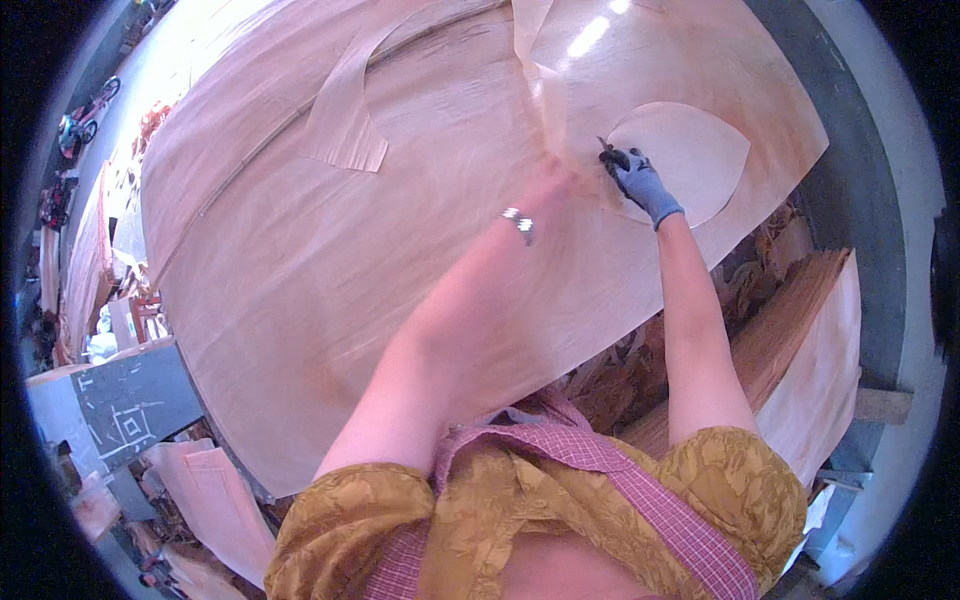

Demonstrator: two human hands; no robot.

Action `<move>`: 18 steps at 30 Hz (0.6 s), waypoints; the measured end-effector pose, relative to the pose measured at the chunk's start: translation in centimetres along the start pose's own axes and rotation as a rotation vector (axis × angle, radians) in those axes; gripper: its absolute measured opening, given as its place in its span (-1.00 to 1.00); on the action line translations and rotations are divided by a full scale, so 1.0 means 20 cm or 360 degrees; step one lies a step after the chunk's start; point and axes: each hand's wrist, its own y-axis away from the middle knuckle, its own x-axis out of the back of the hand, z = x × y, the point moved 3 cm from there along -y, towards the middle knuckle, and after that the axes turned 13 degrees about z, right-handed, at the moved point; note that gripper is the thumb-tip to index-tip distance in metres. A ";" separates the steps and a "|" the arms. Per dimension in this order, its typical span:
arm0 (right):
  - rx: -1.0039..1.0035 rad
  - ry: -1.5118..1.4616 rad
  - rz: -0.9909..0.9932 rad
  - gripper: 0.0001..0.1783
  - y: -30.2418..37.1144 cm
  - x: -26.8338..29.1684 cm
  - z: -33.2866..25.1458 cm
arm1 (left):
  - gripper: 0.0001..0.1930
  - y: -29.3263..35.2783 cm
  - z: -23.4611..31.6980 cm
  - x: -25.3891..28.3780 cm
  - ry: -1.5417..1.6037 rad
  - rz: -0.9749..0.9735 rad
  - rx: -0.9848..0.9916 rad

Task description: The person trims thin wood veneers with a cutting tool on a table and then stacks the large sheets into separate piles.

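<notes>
A broad, thin sheet of wood veneer spreads out in front of me. My right hand, in a blue-grey glove with dark fingertips, is closed round a small knife-like tool, most of it hidden by the fingers. It rests at the left edge of a pale, rounded veneer piece lying on the sheet. My left hand is bare and smeared by motion, so its fingers do not show clearly. It is at the lower end of a narrow veneer strip; whether it grips the strip is unclear.
Another loose veneer strip lies farther left, beside a long dark split in the sheet. Stacked veneer stands at the right below the sheet's edge. A grey board with chalk-like marks and veneer scraps are at lower left.
</notes>
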 end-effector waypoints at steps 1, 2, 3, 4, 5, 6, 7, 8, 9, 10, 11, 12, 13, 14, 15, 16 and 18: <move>-0.0009 0.0065 0.0087 -0.60 0.03 0.01 0.12 | -0.43 0.02 0.04 0.10 0.0100 0.0110 -0.0031; 0.0015 0.0107 0.0187 -0.61 0.03 0.01 0.13 | -0.45 0.02 0.12 0.27 -0.0162 0.0241 -0.0164; -0.0235 -0.0107 0.0063 -0.60 -0.04 -0.03 -0.07 | -0.48 0.06 0.22 0.63 -0.0432 0.0510 -0.0313; -0.0245 -0.0077 0.0050 -0.57 -0.08 0.00 -0.10 | -0.54 0.14 0.31 0.95 -0.0740 0.0786 -0.0707; -0.0239 -0.0050 0.0032 -0.53 -0.12 0.01 -0.14 | -0.58 0.25 0.36 1.19 -0.0847 0.0992 -0.0903; -0.0257 -0.0139 -0.0123 -0.46 -0.18 0.02 -0.39 | -0.61 0.44 0.40 1.50 -0.1009 0.1294 -0.1062; -0.0245 -0.0239 -0.0101 -0.41 -0.15 0.01 -0.22 | -0.63 0.59 0.40 1.65 -0.0932 0.1362 -0.1040; -0.0345 -0.0665 -0.0169 -0.38 -0.11 -0.02 -0.10 | -0.64 0.81 0.44 1.81 -0.0804 0.1463 -0.0949; -0.0425 -0.0915 -0.0303 -0.35 -0.11 -0.08 -0.07 | -0.65 1.09 0.51 1.95 -0.0697 0.1594 -0.0866; -0.0598 -0.1073 -0.0300 -0.36 -0.11 -0.12 0.11 | -0.65 1.30 0.57 2.01 -0.0459 0.1597 -0.0740; -0.0758 -0.1235 -0.0279 -0.35 -0.12 -0.16 0.28 | -0.66 1.55 0.62 2.15 -0.0310 0.1787 -0.0768; -0.0892 -0.1394 -0.0233 -0.33 -0.15 -0.17 0.44 | -0.67 1.78 0.66 2.28 -0.0127 0.1930 -0.0825; -0.0415 -0.1161 0.0294 -0.39 -0.22 0.00 0.58 | -0.68 1.88 0.63 2.40 0.0120 0.1944 -0.0880; -0.0403 -0.0930 0.0745 -0.47 -0.39 0.43 0.75 | -0.69 1.91 0.51 2.58 0.0444 0.1968 -0.1033; -0.0373 -0.0832 0.0681 -0.47 -0.41 0.17 0.55 | -0.69 2.21 0.48 2.75 0.0483 0.2190 -0.1087; -0.0368 -0.0771 0.0607 -0.46 -0.36 -0.07 0.29 | -0.71 2.55 0.54 2.83 0.0429 0.2431 -0.1257; -0.0373 -0.0846 0.0443 -0.50 -0.28 -0.28 -0.21 | -0.69 3.16 0.58 3.01 0.0469 0.2852 -0.1493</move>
